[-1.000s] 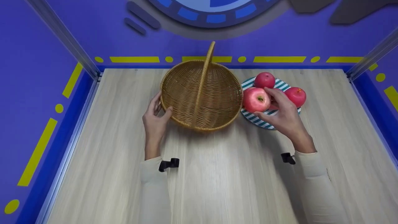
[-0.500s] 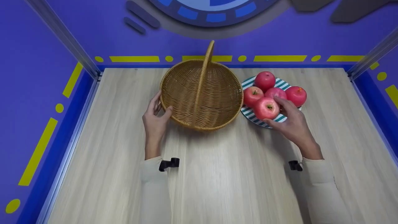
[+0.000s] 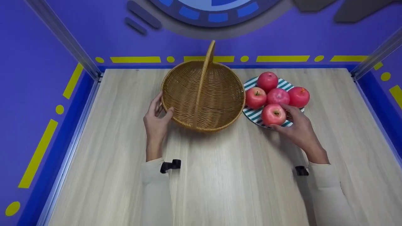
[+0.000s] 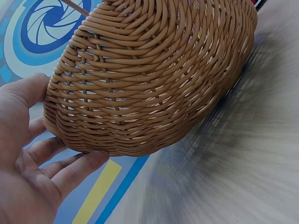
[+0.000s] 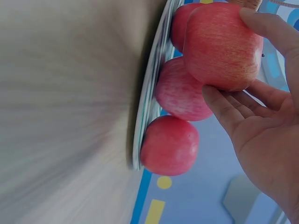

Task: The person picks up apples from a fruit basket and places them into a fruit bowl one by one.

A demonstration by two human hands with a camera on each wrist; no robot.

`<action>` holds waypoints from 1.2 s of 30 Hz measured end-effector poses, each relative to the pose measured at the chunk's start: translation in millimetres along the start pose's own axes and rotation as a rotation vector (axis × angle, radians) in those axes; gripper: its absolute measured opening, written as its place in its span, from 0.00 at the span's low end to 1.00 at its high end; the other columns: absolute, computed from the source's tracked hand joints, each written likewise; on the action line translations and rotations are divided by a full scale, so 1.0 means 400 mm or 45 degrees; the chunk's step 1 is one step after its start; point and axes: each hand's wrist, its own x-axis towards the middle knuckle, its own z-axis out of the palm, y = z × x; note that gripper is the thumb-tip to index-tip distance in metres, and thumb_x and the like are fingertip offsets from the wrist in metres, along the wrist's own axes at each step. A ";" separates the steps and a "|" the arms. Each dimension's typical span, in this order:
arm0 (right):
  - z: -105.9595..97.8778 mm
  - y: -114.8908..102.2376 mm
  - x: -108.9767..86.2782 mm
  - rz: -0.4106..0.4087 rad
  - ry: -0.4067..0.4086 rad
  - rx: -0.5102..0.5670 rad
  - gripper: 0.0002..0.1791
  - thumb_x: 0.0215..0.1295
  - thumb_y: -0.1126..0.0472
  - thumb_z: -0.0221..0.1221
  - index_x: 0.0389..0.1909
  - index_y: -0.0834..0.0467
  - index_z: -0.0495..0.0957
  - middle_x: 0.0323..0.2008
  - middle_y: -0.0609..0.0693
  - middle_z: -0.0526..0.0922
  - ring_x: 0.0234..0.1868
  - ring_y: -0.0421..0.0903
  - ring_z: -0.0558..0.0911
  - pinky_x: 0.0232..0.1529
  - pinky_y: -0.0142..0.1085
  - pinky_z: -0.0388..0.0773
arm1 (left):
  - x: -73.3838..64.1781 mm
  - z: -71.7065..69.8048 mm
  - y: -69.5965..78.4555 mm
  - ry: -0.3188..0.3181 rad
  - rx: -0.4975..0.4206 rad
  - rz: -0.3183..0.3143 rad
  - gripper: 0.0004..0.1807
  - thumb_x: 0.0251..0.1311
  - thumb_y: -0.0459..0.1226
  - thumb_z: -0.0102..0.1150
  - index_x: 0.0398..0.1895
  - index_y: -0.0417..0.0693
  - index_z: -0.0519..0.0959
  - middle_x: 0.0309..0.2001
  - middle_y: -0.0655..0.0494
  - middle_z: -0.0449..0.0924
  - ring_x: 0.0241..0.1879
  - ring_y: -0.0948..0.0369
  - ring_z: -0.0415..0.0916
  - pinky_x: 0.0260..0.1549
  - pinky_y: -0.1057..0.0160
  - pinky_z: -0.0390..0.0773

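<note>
A woven wicker basket [image 3: 220, 103] with an arched handle [image 3: 203, 78] stands left of a striped plate [image 3: 256, 117]. My left hand [image 3: 157, 121] grips the basket's left side, its thumb at the rim and its fingers against the outer weave. On the right, my right hand [image 3: 296, 127] holds a red apple [image 3: 272, 115] between thumb and fingers, over the front part of the plate. Whether this apple touches the plate cannot be told. Several other red apples, among them one in the middle [image 3: 278, 96] and one at the right [image 3: 299, 97], sit on the plate.
Under everything lies a light wooden tabletop [image 3: 220, 175]. Blue panels with yellow marks, such as the back panel [image 3: 276, 40], close it in at the back and both sides. The basket's right rim nearly meets the plate's left edge in the head view.
My right hand has moved right and toward me with the apple, from the plate's left part to its front, uncovering apples behind. My left hand and the basket have stayed in place.
</note>
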 end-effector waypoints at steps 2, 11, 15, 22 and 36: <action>-0.002 0.006 -0.002 0.021 -0.005 0.008 0.49 0.57 0.62 0.80 0.78 0.60 0.66 0.69 0.61 0.72 0.69 0.63 0.73 0.63 0.64 0.77 | 0.000 0.000 0.000 0.001 0.008 -0.009 0.34 0.64 0.26 0.67 0.75 0.39 0.73 0.70 0.35 0.74 0.68 0.40 0.74 0.69 0.49 0.73; -0.009 0.033 -0.003 0.025 -0.019 0.006 0.47 0.60 0.59 0.79 0.77 0.61 0.67 0.69 0.61 0.73 0.68 0.63 0.74 0.64 0.63 0.77 | -0.001 0.001 0.000 -0.012 0.037 -0.030 0.35 0.66 0.27 0.67 0.76 0.41 0.72 0.72 0.38 0.73 0.70 0.44 0.73 0.70 0.48 0.72; -0.010 0.040 -0.007 0.039 -0.022 -0.008 0.47 0.60 0.57 0.79 0.77 0.62 0.67 0.69 0.62 0.73 0.68 0.63 0.74 0.63 0.63 0.77 | -0.002 0.001 -0.001 -0.017 0.047 -0.037 0.35 0.66 0.28 0.67 0.77 0.42 0.72 0.72 0.38 0.73 0.70 0.45 0.73 0.71 0.48 0.71; -0.011 0.046 -0.012 0.097 -0.045 0.011 0.48 0.60 0.54 0.79 0.78 0.59 0.66 0.71 0.61 0.71 0.70 0.63 0.72 0.65 0.62 0.76 | 0.019 -0.010 -0.081 0.003 0.055 0.000 0.35 0.66 0.32 0.70 0.76 0.51 0.74 0.72 0.48 0.75 0.69 0.52 0.75 0.69 0.55 0.74; -0.022 0.055 -0.005 0.188 -0.099 0.046 0.50 0.64 0.52 0.77 0.81 0.60 0.61 0.73 0.64 0.68 0.72 0.66 0.70 0.66 0.63 0.75 | 0.019 -0.010 -0.093 0.026 0.019 0.009 0.35 0.66 0.30 0.70 0.77 0.44 0.72 0.70 0.40 0.76 0.68 0.45 0.75 0.69 0.50 0.74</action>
